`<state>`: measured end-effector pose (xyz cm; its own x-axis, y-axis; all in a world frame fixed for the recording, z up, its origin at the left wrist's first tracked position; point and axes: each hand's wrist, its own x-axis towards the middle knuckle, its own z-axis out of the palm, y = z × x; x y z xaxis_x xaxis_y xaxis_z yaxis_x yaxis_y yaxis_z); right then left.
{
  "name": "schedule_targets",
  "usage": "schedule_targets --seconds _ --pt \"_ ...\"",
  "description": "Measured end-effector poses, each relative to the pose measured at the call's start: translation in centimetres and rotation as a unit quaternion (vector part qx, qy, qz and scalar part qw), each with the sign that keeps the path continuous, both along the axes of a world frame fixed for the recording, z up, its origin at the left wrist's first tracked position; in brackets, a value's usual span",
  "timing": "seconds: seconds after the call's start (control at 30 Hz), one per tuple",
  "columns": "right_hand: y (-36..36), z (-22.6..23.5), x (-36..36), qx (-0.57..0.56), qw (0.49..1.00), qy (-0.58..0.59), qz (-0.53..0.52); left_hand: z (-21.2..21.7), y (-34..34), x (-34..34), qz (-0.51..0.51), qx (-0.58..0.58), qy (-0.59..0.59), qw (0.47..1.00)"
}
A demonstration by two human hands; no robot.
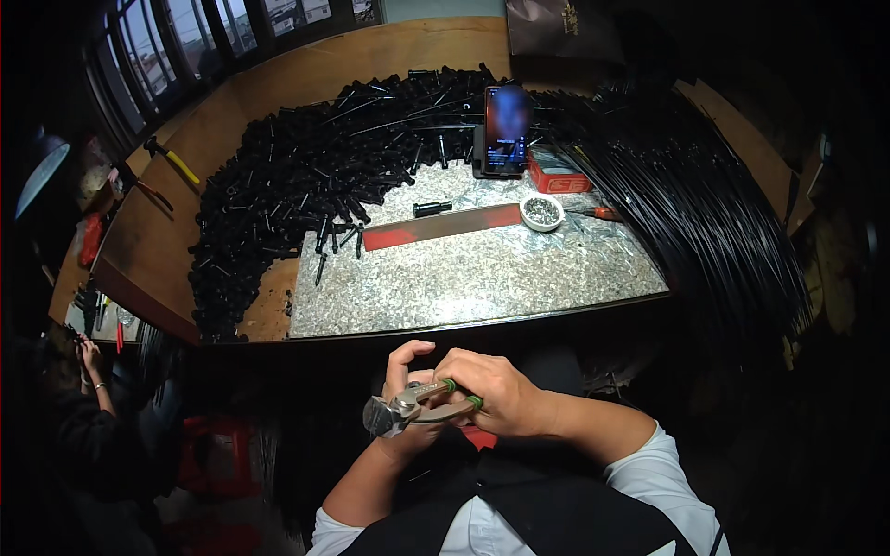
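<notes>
In front of my body, below the table edge, I hold a pair of metal pliers point(428, 408) with green handle ends. My right hand point(503, 393) is closed round the handles. The plier head points left and has something clear and greyish about it, perhaps plastic film. Behind the pliers is my left hand point(399, 369), one finger bent upward and the others curled. The pliers hide most of its grip, so what it pinches cannot be made out.
A speckled stone slab point(464, 287) bears a flat metal bar point(445, 227), a white bowl point(541, 213) of small metal pieces and a phone point(505, 130). Black parts point(306, 167) are heaped left; long black rods point(705, 195) lie right. Another person's hand point(91, 360) works at far left.
</notes>
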<state>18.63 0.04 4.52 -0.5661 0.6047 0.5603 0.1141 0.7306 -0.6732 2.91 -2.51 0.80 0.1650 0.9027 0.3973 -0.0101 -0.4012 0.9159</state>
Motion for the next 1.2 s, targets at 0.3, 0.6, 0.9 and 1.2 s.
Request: schedule_targets --seconds 0.3,0.6,0.9,1.2 --pt "-0.2 -0.2 -0.1 -0.042 0.999 0.016 0.002 1.6 0.7 -1.1 -0.006 0.232 0.271 0.934" --pt "0.1 0.1 -0.4 -0.028 0.999 0.006 0.013 -0.3 0.0 -0.4 0.063 0.098 0.051 0.992" --pt "-0.2 0.0 -0.6 -0.103 0.994 0.018 -0.003 0.3 1.1 -1.2 0.031 0.237 0.151 0.959" --pt "0.2 0.0 -1.0 0.012 1.000 0.015 0.001 -0.9 0.1 -1.0 -0.029 -0.002 -0.003 1.000"
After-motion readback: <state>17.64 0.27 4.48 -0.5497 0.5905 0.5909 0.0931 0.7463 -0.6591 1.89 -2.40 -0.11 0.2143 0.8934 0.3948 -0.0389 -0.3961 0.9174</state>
